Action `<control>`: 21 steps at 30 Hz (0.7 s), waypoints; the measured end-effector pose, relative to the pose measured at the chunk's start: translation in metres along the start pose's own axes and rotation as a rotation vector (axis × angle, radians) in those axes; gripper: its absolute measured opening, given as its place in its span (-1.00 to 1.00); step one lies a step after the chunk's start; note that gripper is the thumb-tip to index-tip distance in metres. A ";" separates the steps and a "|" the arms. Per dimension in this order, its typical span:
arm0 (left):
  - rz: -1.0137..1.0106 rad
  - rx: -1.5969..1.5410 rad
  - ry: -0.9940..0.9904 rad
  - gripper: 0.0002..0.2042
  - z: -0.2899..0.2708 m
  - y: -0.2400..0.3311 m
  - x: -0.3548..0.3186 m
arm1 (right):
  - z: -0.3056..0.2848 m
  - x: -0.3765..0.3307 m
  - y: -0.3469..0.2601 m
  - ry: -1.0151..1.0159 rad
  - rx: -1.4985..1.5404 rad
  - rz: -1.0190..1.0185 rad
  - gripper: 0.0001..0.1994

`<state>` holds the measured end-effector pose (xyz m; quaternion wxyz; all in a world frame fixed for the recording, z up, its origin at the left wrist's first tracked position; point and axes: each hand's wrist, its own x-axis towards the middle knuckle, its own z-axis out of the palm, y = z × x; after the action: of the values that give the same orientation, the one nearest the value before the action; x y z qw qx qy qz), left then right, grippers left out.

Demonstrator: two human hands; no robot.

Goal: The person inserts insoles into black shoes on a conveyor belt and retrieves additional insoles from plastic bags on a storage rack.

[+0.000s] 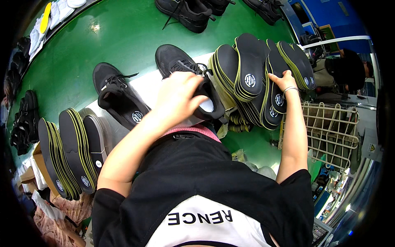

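Observation:
My left hand [177,96] is closed over the side of a black lace-up shoe [170,55], fingers by its tongue and thumb across the opening. Part of that shoe is hidden under the hand, and a pale patch shows inside its heel. My right hand [284,81] grips the edge of a black insole [276,61] with yellow-green edging, among piled insoles [249,66]. Left of my left hand stands the other black shoe [108,78], its opening toward me and a printed black insole [133,113] visible inside.
More stacked insoles [70,136] stand at the left near the table edge. Black shoes [189,14] sit across the green table [123,24], with others [26,119] at far left. A wire basket [329,127] is on the right. Another person [61,218] is at lower left.

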<state>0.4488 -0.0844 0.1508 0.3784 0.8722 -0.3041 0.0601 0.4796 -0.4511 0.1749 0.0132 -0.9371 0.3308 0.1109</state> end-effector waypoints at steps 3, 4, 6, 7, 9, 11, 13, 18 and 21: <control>-0.003 0.254 0.077 -0.56 0.033 0.009 0.013 | -0.008 0.000 0.013 0.124 0.027 -0.042 -0.27; -0.006 0.242 0.059 -0.59 0.039 0.004 0.013 | -0.013 -0.004 0.016 0.215 0.062 -0.062 -0.31; -0.017 0.222 0.027 -0.65 0.050 -0.008 0.016 | -0.030 -0.017 0.015 0.405 0.164 -0.128 -0.39; -0.053 0.152 0.088 -0.69 0.052 -0.013 0.016 | -0.039 -0.028 0.012 0.503 0.233 -0.172 -0.43; -0.124 0.009 0.204 -0.76 0.055 -0.020 0.015 | -0.050 -0.047 0.011 0.355 0.763 -0.335 -0.66; -0.219 -0.100 0.273 -0.81 0.054 -0.028 0.016 | -0.062 -0.094 -0.018 -0.137 1.292 -0.373 -0.77; -0.399 -0.257 0.293 -0.80 0.048 -0.038 0.021 | -0.045 -0.122 -0.034 -0.477 1.226 -0.451 -0.73; -0.672 -0.457 0.145 -0.70 0.042 -0.066 0.023 | -0.005 -0.156 -0.058 -1.142 1.146 -0.146 -0.87; -0.663 -0.472 0.142 -0.69 0.040 -0.068 0.019 | -0.002 -0.153 -0.071 -1.085 0.991 -0.116 -0.81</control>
<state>0.4988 -0.0854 0.0864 0.5869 0.8059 0.0146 -0.0764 0.4087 -0.3020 0.2069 0.6028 -0.6505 0.2392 0.3953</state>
